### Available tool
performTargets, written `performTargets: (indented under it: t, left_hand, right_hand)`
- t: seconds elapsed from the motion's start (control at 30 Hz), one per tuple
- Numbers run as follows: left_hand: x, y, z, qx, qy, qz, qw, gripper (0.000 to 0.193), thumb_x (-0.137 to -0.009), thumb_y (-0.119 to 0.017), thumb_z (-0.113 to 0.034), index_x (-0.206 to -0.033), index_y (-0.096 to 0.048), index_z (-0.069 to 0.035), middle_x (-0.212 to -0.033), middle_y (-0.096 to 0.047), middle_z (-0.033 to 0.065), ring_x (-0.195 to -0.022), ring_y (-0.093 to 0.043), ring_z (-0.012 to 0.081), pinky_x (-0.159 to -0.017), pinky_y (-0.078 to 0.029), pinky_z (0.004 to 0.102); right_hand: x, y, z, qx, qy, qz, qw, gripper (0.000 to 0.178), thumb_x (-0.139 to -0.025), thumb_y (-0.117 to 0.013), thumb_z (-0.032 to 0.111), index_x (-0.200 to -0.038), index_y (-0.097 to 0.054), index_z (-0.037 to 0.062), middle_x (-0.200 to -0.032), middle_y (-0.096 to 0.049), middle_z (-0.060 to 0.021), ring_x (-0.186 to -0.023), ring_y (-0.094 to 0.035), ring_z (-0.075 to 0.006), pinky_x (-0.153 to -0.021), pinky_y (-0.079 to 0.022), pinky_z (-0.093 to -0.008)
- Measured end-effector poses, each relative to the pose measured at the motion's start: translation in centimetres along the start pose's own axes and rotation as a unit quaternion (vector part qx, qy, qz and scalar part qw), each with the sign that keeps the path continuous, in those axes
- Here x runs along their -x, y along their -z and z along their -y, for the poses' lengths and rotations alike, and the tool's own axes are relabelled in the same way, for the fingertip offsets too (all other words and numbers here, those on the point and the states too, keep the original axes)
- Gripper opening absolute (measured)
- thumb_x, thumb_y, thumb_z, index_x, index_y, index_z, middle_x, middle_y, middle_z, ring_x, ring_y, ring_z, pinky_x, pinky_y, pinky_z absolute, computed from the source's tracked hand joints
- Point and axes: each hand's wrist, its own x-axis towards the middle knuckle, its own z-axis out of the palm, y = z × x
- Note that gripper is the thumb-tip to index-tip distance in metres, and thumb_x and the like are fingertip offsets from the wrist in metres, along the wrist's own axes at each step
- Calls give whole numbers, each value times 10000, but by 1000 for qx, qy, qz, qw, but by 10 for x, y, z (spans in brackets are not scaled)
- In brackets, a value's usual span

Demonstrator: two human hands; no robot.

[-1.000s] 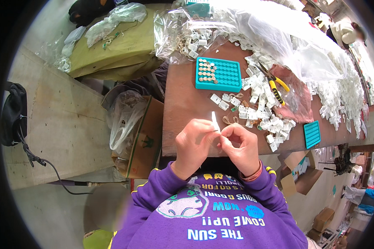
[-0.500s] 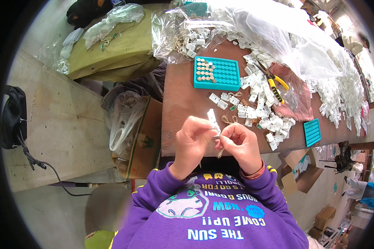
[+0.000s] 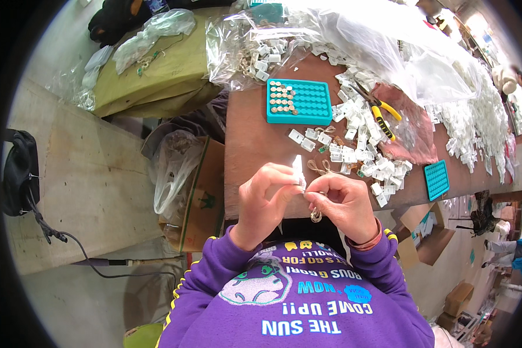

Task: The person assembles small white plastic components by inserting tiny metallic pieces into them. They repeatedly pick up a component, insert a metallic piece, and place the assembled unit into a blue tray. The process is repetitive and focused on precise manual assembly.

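My left hand pinches a small white plastic case above the table's near edge, its lid part sticking up. Against its lower end, the fingertips of my right hand are closed on a thin, pale wire. Part of that bundled wire hangs below the right fingers, and a loop of wire shows just beyond them. The exact spot where the wire meets the case is hidden by my fingertips. Several similar white cases lie on the brown table just past my hands.
A teal tray partly filled with coin cells lies ahead. Yellow-handled pliers rest beside a reddish cloth. White cases heap up at right, near a smaller teal tray. A cardboard box stands left of the table.
My right hand has shifted slightly right, and the wire bundle beneath it shows more plainly. The white case stays in my left hand, now more upright.
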Motion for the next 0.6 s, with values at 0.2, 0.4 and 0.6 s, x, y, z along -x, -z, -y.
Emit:
performTargets:
  t: [0.2,0.4,0.6]
  left_hand:
    - [-1,1,1,-10,-35,16,999,222,-771,-746,25,-909,-591,-55,-885,-658,109,-766,-673,208,-658,-533,293]
    - [-3,7,4,-10,-41,55,998,211,-788,-741,7,-915,-583,-51,-894,-659,114,-770,-672,200,-656,-529,281]
    - [-1,0,4,116,14,19,993,218,-819,-666,89,-943,-551,-48,-922,-633,93,-824,-640,151,-701,-517,258]
  right_hand:
    - [0,-1,0,6,21,-6,1000,45,-819,-686,1,-842,-668,-33,-771,-647,-32,-671,-570,-45,-587,-466,-207]
    - [0,0,1,-32,-18,14,999,32,-837,-670,2,-834,-666,-29,-771,-642,-12,-666,-559,-31,-576,-455,-194]
    - [0,1,3,-127,-60,40,989,55,-871,-664,23,-883,-663,-31,-796,-642,-5,-717,-592,-37,-598,-465,-190]
